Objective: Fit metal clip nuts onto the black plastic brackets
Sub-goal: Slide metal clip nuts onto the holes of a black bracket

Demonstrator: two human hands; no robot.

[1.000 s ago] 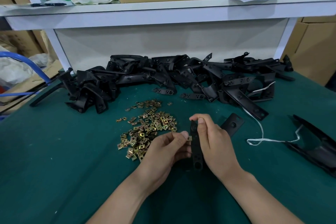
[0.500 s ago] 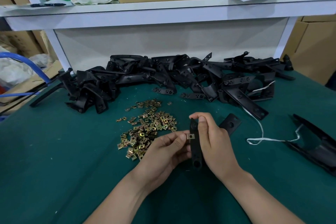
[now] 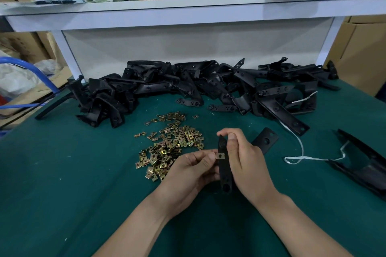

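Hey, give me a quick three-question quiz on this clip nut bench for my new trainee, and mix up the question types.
1. Which hand grips the black bracket? A) left B) right C) neither
2. True or false: the left hand pinches a clip nut at the bracket's edge.
3. Fill in: the white string lies to the ___ of both hands.
Key: 1 is B, the right hand. 2 is true. 3 is right.
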